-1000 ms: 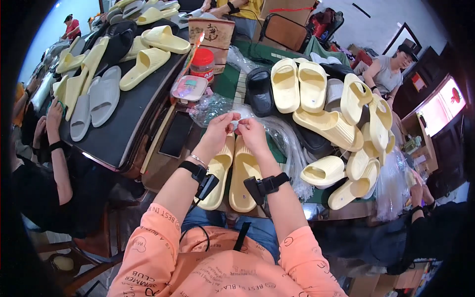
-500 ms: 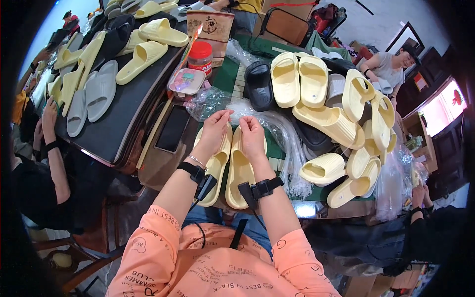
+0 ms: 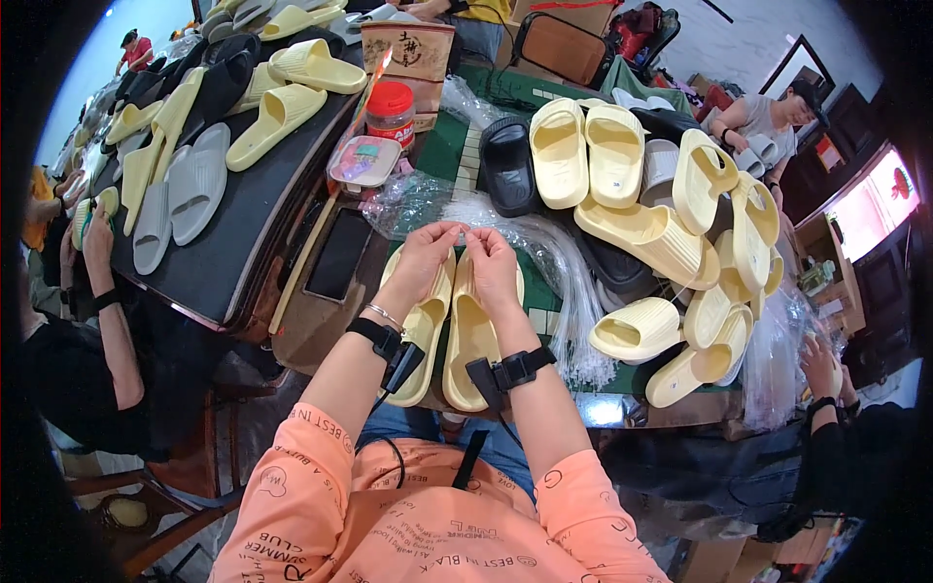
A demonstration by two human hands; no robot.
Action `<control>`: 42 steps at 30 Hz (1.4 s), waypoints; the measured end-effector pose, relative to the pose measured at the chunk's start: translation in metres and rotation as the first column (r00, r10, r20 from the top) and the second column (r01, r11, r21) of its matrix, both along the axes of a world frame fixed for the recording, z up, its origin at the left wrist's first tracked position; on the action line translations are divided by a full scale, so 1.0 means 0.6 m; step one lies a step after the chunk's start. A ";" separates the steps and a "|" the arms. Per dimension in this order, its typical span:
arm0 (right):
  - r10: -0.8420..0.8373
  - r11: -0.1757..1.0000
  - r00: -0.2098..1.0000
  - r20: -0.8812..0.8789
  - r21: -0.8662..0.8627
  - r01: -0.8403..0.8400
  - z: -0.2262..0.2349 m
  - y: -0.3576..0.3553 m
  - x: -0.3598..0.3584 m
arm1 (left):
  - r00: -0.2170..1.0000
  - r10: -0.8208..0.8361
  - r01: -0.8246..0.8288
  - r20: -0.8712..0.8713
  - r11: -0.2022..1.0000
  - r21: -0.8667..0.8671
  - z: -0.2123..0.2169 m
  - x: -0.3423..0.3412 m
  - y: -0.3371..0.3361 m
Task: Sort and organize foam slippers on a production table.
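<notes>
Both hands, the left hand [image 3: 425, 260] and the right hand [image 3: 492, 264], pinch a thin clear plastic bag [image 3: 465, 231] between them, just above the pale yellow slippers [image 3: 468, 340] at 6 o'clock on the desk [image 3: 544, 316].

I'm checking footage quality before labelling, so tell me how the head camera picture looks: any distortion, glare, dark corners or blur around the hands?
Head view: strong fisheye bending, so the black tabletop curves toward the rim; black vignette fills the corners. The screen at right is blown out bright. Left hand and right hand sit sharp at centre, over pale yellow slippers; the clear plastic bags show soft sheen, and whatever the fingertips pinch is too small to tell.
</notes>
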State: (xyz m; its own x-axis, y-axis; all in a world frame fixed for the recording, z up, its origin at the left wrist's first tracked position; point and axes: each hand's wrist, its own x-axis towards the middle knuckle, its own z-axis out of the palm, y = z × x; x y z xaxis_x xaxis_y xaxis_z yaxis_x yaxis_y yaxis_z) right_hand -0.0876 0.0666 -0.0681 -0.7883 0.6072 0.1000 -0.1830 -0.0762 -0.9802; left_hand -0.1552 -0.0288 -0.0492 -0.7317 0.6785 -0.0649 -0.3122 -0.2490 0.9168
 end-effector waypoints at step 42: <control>0.043 0.908 0.989 -0.143 -0.407 -0.098 0.003 -0.003 0.016 | 0.994 0.045 -0.053 -0.101 0.996 -0.077 0.011 0.018 -0.007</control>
State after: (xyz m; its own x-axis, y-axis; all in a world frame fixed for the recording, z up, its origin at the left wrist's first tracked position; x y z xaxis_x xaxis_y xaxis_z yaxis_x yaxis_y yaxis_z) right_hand -0.0782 0.0647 -0.0665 -0.8277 0.5594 -0.0442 -0.2834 -0.4847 -0.8275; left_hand -0.1445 -0.0328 -0.0426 -0.7693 0.6376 -0.0421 -0.2077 -0.1873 0.9601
